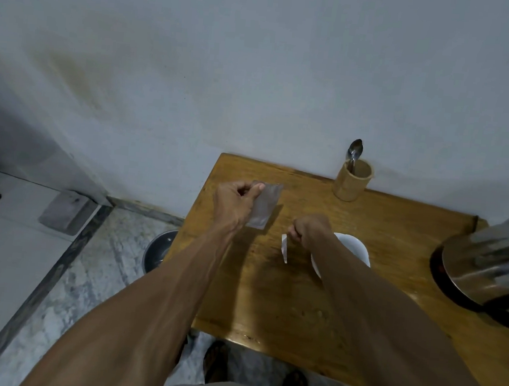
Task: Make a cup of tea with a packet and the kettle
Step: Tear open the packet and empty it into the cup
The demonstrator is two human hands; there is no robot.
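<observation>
1. One packet (263,206), silvery grey, flat, roughly square, blurred; held up above the table just left of frame centre, pinched at its upper left corner by the left hand (236,205), thumb on top, other fingers curled in.
2. One torn white strip (284,248) hangs from the right hand (311,230), which is closed in a fist around its top end, centre of frame.
3. One white cup (354,247), partly hidden under the right forearm, right of centre.
4. One steel kettle (492,269) on a black base, right edge, cut off by the frame.
5. One tan holder (353,180) with one spoon (354,154), at the table's back edge against the wall.
6. One wooden table (268,301); bare wood in front and left of the cup; left edge drops to floor.
7. One dark round dish (157,250) on the floor, half under the table's left edge.
</observation>
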